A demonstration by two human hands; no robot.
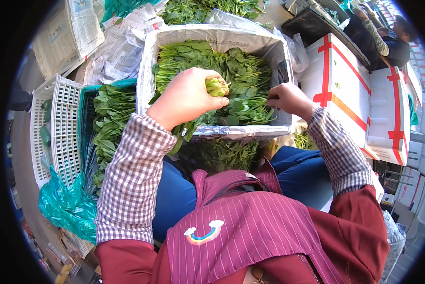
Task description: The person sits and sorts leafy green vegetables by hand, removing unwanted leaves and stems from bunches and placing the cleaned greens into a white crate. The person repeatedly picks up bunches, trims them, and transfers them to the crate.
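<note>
My left hand (187,96) is closed around a bunch of leafy greens (216,87), which look like spinach. Its pale stem ends point right, past my thumb, and some leaves hang below my wrist. Under both hands is a foam box (216,27) lined with newspaper, holding rows of the same kind of greens (246,72). My right hand (292,100) is over the box's right side, fingers curled and fingertips close together near the stems. Whether anything small is pinched there cannot be made out.
Left of the box stands a crate lined with green plastic (86,96), holding more greens (107,124), then a white slotted basket (66,127). Foam boxes with red tape (347,81) stand right. Greens (230,154) lie between my knees. A person (393,42) is at upper right.
</note>
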